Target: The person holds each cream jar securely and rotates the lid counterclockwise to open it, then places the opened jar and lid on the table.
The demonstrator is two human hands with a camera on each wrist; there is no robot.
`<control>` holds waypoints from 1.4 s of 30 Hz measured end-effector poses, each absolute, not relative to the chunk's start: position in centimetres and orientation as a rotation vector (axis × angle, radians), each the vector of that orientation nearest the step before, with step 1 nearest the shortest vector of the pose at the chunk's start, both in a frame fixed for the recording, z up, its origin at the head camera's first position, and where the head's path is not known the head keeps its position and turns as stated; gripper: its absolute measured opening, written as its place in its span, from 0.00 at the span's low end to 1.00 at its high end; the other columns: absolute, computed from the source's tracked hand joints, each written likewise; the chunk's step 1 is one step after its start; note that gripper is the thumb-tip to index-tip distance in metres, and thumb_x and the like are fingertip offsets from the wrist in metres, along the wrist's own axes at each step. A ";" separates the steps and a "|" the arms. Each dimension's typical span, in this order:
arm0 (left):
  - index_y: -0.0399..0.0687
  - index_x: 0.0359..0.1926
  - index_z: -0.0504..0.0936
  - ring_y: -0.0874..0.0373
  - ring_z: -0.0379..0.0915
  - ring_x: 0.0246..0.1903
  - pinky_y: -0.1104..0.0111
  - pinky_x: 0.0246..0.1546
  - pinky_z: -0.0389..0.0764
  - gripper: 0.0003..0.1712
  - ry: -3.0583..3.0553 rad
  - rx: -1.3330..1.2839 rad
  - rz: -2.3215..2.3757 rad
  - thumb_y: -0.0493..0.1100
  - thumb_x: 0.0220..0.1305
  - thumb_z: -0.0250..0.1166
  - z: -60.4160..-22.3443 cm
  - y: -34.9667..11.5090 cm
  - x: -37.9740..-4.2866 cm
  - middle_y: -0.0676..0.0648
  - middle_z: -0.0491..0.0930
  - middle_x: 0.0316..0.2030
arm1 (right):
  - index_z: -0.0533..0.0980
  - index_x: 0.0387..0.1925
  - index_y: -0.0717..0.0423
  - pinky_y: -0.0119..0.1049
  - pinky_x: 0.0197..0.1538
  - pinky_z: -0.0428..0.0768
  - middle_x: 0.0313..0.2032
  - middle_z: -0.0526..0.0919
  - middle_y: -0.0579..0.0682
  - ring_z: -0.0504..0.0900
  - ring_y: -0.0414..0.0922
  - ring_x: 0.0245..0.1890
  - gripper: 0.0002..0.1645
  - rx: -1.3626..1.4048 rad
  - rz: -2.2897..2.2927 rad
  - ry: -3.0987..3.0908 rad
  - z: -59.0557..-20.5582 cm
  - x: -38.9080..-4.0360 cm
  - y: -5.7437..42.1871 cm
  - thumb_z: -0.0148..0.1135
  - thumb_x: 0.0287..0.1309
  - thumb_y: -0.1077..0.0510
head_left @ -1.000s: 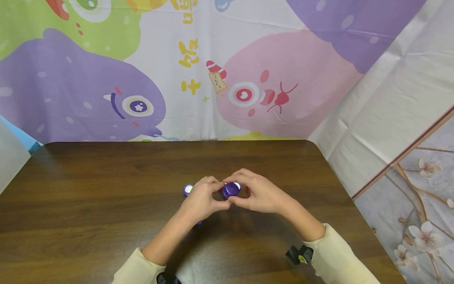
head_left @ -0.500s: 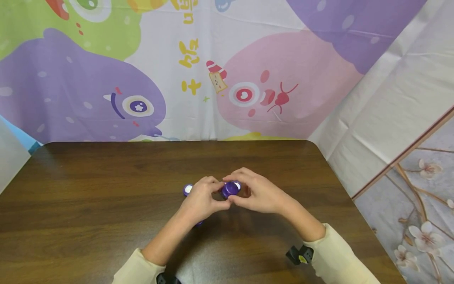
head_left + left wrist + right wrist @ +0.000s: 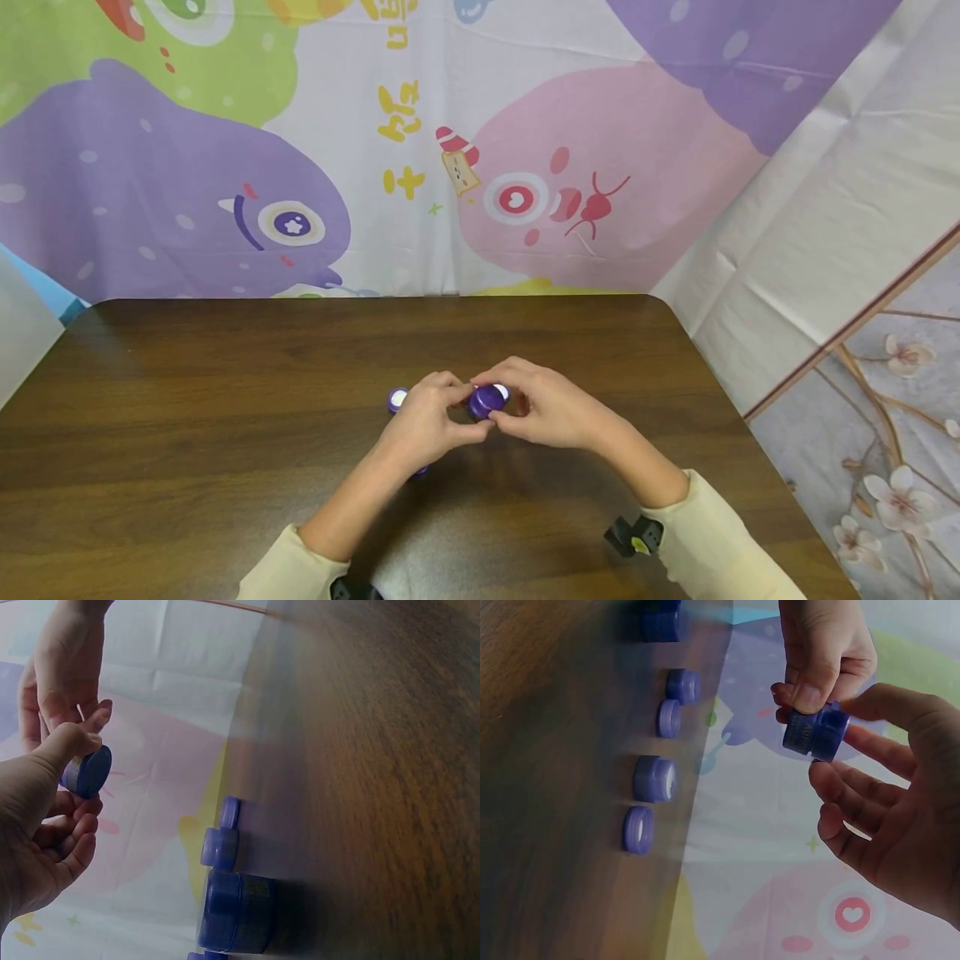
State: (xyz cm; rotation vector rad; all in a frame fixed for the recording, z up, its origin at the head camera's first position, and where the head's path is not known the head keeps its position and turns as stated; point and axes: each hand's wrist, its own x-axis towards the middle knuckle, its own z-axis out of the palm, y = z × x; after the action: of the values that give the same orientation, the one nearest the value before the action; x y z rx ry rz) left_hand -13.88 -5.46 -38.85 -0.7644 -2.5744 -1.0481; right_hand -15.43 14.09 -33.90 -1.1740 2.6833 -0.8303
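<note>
Sleeves [image 3: 723,546]: cream, a pair, entering my head view along its lower edge.
Black devices [image 3: 633,537]: one at each cuff; I get the left one cut off at the bottom.
Left hand [image 3: 426,417]: bare; thumb and fingers pinching the small purple jar [image 3: 486,402] from its left.
Right hand [image 3: 551,406]: bare; thumb and fingertips bent round the same jar, pinching it at its capped end.
Jar in hand: held between the two hands, raised off the table; faint lettering on its side in my right-wrist view. Cap and body sit together; I cannot tell how tightly.
Pieces below, purple, roughly in line down my right-wrist view: large jar [image 3: 665,620], partly cut off at the top; smaller jar [image 3: 683,686]; flat lid [image 3: 669,718], just beside it; white-faced jar [image 3: 655,779]; white-lined lid [image 3: 637,830].
Table [image 3: 225,375]: dark brown wood grain, rounded far corners.
Side panel [image 3: 885,467]: pale, blossom print, at the right of my head view.
Backdrop [image 3: 330,150]: white cloth behind the table, printed with green, purple and pink cartoon creatures and yellow characters.
</note>
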 end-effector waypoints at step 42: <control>0.41 0.40 0.86 0.58 0.72 0.32 0.74 0.31 0.75 0.20 -2.559 -0.795 -1.052 0.45 0.45 0.74 -38.9 -5.5 -13.7 0.51 0.79 0.28 | 0.76 0.52 0.53 0.25 0.29 0.73 0.37 0.78 0.45 0.74 0.41 0.28 0.22 -1.119 -0.742 2.761 -33.2 -15.3 14.1 0.66 0.54 0.52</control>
State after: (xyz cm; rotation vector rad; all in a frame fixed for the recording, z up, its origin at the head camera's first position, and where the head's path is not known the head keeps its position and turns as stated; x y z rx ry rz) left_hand -13.71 -5.47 -38.87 -0.7949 -2.5587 -1.0522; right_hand -15.25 14.11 -33.20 -1.1189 2.7608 -0.7421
